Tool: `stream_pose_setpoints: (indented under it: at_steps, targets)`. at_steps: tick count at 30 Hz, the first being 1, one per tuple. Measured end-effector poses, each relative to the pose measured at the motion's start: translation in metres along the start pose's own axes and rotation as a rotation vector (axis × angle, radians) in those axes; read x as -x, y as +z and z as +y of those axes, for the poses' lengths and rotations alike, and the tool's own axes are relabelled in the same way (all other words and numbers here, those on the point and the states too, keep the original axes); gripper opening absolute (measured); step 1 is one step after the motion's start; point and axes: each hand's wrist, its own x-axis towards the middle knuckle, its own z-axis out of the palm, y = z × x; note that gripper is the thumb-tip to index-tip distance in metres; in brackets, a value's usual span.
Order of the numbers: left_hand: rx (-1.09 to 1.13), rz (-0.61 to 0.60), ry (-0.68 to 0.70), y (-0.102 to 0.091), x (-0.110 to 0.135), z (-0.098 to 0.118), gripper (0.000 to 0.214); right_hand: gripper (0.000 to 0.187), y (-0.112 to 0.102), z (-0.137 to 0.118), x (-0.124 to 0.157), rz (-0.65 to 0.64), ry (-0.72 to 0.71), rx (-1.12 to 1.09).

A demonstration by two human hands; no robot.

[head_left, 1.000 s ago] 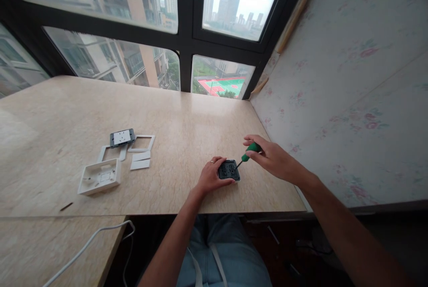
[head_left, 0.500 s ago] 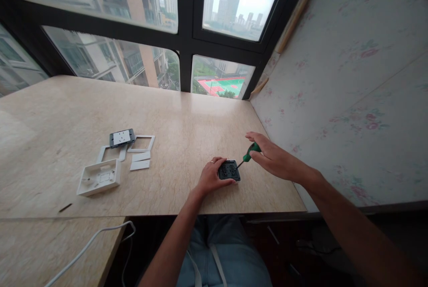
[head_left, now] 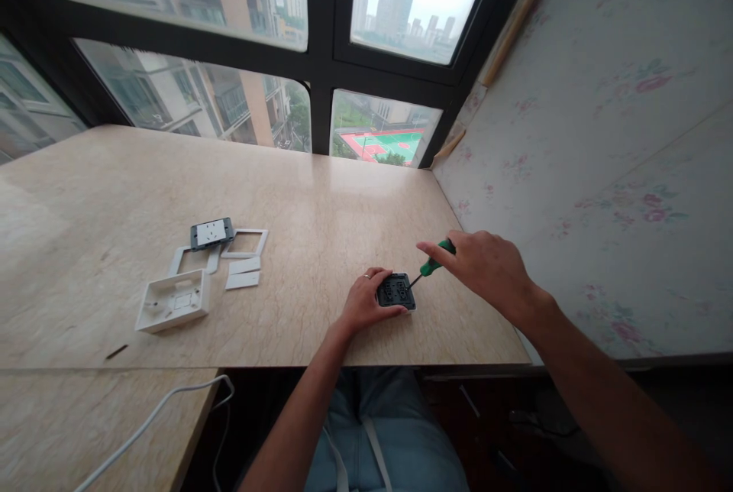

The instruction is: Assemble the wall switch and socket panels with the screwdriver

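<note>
My left hand (head_left: 363, 301) grips the left side of a dark grey switch module (head_left: 396, 291) lying flat near the front edge of the beige table (head_left: 321, 209). A ring shows on one finger. My right hand (head_left: 486, 267) is closed round a green-handled screwdriver (head_left: 431, 265). Its thin shaft slants down to the left, with the tip at the module's right side.
Further left lie a white back box (head_left: 172, 300), a grey socket insert (head_left: 211, 233), two white frames (head_left: 245, 244) and two small white plates (head_left: 242, 273). A white cable (head_left: 154, 415) hangs off the front edge. A floral-papered wall (head_left: 595, 148) stands at the right, windows behind.
My right hand has turned over the screwdriver handle, knuckles now up and fingers closed round it. The view has shifted slightly. My left hand and the module have kept their place.
</note>
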Motion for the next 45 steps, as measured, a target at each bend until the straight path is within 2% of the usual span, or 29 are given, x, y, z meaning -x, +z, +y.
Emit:
stream_pose_setpoints:
  at_steps: [2,4,6,9,14,16,19,23,27,29,33,37,41,45]
  targets:
    - [0.000,0.001,0.005,0.000,0.000,-0.001,0.076,0.057,0.004,0.001,-0.001,0.009,0.018,0.029]
    - [0.002,0.005,0.007,0.001,0.000,-0.001,0.076,0.045,0.010,0.002,-0.002,0.026,-0.027,-0.049]
    - [0.005,0.005,0.009,0.001,0.000,-0.002,0.076,0.035,0.018,0.004,-0.002,0.057,-0.120,-0.209]
    - [0.012,0.006,0.015,0.001,0.000,-0.002,0.076,0.033,0.027,0.009,0.000,0.066,-0.236,-0.471]
    - [0.012,0.006,0.013,0.001,0.000,-0.002,0.075,0.036,0.024,0.018,-0.001,-0.108,-0.319,-0.692]
    - [0.012,0.006,0.011,0.000,0.000,-0.001,0.075,0.032,0.017,0.018,-0.002,-0.169,-0.304,-0.692]
    - [0.010,0.004,0.012,0.000,0.000,-0.001,0.076,0.022,0.007,0.015,-0.003,-0.165,-0.214,-0.536]
    - [0.016,0.000,0.009,0.000,0.000,0.000,0.076,0.046,0.003,0.009,-0.005,-0.082,-0.069,-0.205]
    - [0.017,-0.003,0.005,0.000,0.000,0.000,0.075,0.064,0.002,0.010,-0.006,-0.033,-0.028,0.004]
    - [0.015,-0.001,0.004,0.000,0.000,0.000,0.075,0.060,0.002,0.012,-0.005,-0.068,-0.061,-0.035]
    - [0.014,0.003,0.004,-0.001,0.000,0.001,0.075,0.036,0.006,0.020,-0.001,-0.099,-0.245,-0.336]
    - [0.017,-0.003,0.004,-0.002,0.000,0.003,0.074,0.037,0.019,0.026,-0.001,-0.119,-0.397,-0.567]
    - [0.018,0.004,0.013,-0.002,0.000,0.003,0.073,0.025,0.020,0.022,-0.001,-0.134,-0.395,-0.706]
    - [0.007,0.002,0.016,0.000,0.000,0.001,0.073,0.021,0.009,0.016,0.002,-0.097,-0.325,-0.541]
